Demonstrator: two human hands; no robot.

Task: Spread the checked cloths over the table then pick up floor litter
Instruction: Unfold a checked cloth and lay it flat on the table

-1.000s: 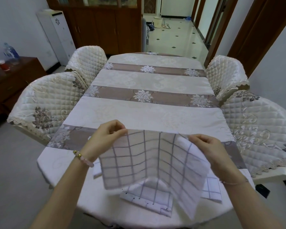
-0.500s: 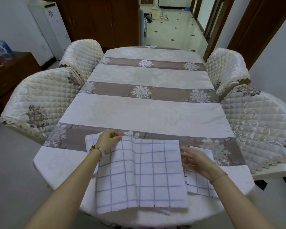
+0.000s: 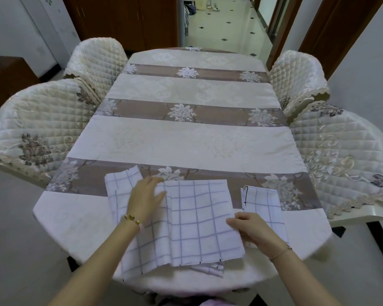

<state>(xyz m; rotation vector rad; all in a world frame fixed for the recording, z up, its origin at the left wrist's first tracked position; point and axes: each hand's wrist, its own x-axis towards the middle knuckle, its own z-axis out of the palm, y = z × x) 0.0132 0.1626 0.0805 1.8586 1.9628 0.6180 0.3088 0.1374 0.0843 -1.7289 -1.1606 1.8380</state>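
- Checked cloth [image 3: 197, 217] lies flat at the table's [image 3: 186, 140] near end.
- My left hand [image 3: 145, 198] presses it, fingers straight.
- My right hand [image 3: 252, 230] touches it; I cannot tell if it grips.

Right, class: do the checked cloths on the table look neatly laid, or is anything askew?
The top cloth lies crooked with a raised fold beside the left hand, and a lower cloth pokes a crumpled corner out beneath its near edge.
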